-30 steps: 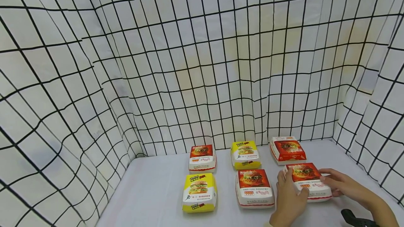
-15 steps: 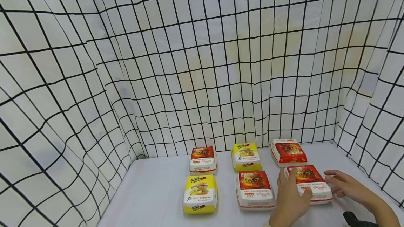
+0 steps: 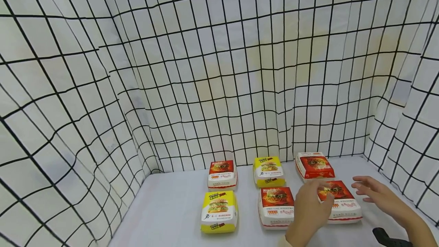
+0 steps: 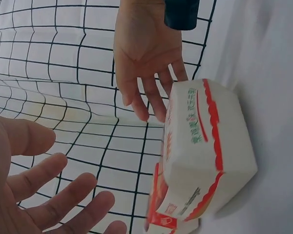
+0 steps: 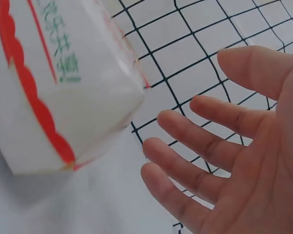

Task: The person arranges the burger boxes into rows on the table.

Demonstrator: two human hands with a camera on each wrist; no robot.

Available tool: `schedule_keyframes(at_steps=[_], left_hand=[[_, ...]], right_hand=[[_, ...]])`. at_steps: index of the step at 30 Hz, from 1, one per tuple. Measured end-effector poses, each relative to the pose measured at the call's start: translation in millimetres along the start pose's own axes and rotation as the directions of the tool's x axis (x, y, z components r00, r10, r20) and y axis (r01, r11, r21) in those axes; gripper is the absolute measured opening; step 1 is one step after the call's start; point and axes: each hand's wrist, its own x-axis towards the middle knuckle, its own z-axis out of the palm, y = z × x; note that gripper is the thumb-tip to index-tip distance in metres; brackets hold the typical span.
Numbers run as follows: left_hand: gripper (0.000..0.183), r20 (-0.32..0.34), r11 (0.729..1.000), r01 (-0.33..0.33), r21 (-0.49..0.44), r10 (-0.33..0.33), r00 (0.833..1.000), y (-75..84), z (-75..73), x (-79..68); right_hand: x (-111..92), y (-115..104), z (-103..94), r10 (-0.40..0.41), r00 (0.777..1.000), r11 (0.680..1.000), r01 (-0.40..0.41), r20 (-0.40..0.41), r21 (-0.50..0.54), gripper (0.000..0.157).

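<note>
A red-and-white burger box (image 3: 346, 213) stands at the front right of the white table, between my two hands. My left hand (image 3: 311, 207) hovers at its left and overlaps its left side in the head view; the left wrist view shows its fingers (image 4: 63, 197) spread apart from the box (image 4: 200, 141). To the right, my right hand (image 3: 378, 197) is raised beside the box, holding nothing. A gap separates its relaxed fingers (image 5: 185, 180) from the box wall (image 5: 83, 107) in the right wrist view.
Another red-and-white box (image 3: 276, 209) stands left of the left hand, then a yellow box (image 3: 219, 212). Behind them are a red-and-white box (image 3: 222, 176), a yellow box (image 3: 269, 172) and a red box (image 3: 314, 165). White grid-patterned curtains (image 3: 219, 87) surround the table.
Both hands have come off the front right box. The left hand has lifted and moved left; the right hand has drawn slightly up and away. The boxes keep their places.
</note>
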Motion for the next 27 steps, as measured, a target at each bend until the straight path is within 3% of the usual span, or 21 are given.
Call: schedule_keyframes(at_steps=[4, 8, 13, 20, 27], left_hand=[[0.018, 0.002, 0.998, -0.058, -0.029, 0.058, 0.998, -2.8, -19.6, 13.0], [0.015, 0.016, 0.997, -0.036, -0.07, 0.038, 0.999, -3.3, -43.9, 34.2], [0.016, 0.019, 1.0, 0.007, -0.003, -0.007, 1.0, -4.9, -64.3, 62.3], [0.015, 0.072, 0.991, 0.01, 0.135, -0.02, 0.997, -10.2, -62.5, 93.6], [0.017, 0.136, 0.978, 0.079, 0.19, -0.106, 0.985, -21.8, -48.5, 112.5]], right_hand=[[-1, -11, 2.1, -0.044, 0.997, 0.998, 0.042, -0.065, -0.037, 0.065], [-5, -29, 7.8, -0.092, 0.989, 0.995, 0.085, -0.119, -0.058, 0.061], [-8, -53, 14.9, -0.187, 0.971, 0.982, 0.18, -0.151, -0.058, 0.052], [6, -73, 16.7, -0.226, 0.968, 0.97, 0.214, -0.108, -0.113, 0.05], [28, -81, 10.3, -0.23, 0.973, 0.951, 0.221, -0.015, -0.218, 0.047]])
